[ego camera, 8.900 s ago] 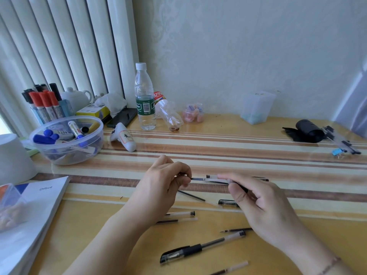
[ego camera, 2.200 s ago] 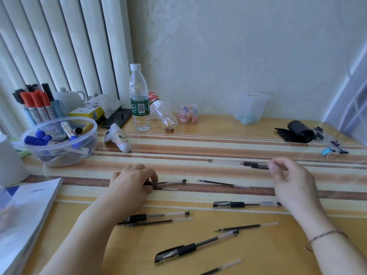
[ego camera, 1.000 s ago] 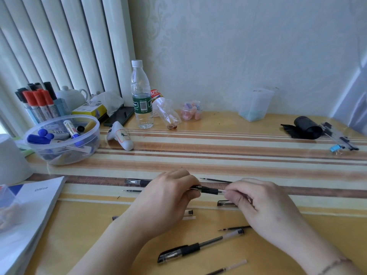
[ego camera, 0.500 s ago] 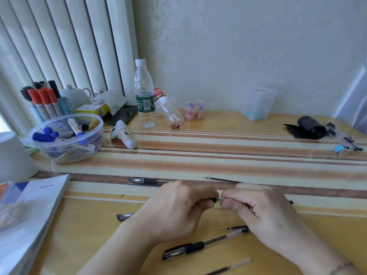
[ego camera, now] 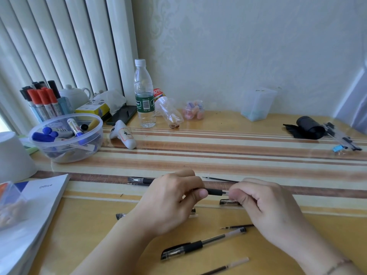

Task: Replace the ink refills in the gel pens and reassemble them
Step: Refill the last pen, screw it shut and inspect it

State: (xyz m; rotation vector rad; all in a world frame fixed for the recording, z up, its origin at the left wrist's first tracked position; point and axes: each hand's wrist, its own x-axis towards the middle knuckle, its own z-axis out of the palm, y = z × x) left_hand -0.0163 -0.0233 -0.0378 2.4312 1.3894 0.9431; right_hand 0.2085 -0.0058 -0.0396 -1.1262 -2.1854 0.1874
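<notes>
We hold one gel pen (ego camera: pixel 215 192) level above the table (ego camera: pixel 218 155), its black grip showing in the gap between our two hands. Our left hand (ego camera: pixel 168 203) is closed around the tip end of that pen, thumb and fingers pinching it. Our right hand (ego camera: pixel 266 207) is curled over the other end, fingertips (ego camera: pixel 236 195) pressed onto the clear barrel; how far the two parts are joined we cannot tell.

Nearer to us than the held pen lies a whole pen with its cap on (ego camera: pixel 202 244), slanting on the bare wood, and just beyond it a thin loose refill (ego camera: pixel 236 227). Another refill (ego camera: pixel 225 265) lies closer still to the table's near edge. Right under the held pen a capped pen (ego camera: pixel 228 202) pokes out from beneath our right hand. Beyond the held pen a refill (ego camera: pixel 220 179) rests on the brown stripe, and left of it another capped pen (ego camera: pixel 139 180).

Far left of the held pen stand a clear bowl of markers (ego camera: pixel 65 139) and a booklet (ego camera: pixel 33 205). Well behind the pen, by the wall, a water bottle (ego camera: pixel 144 96) stands upright.
</notes>
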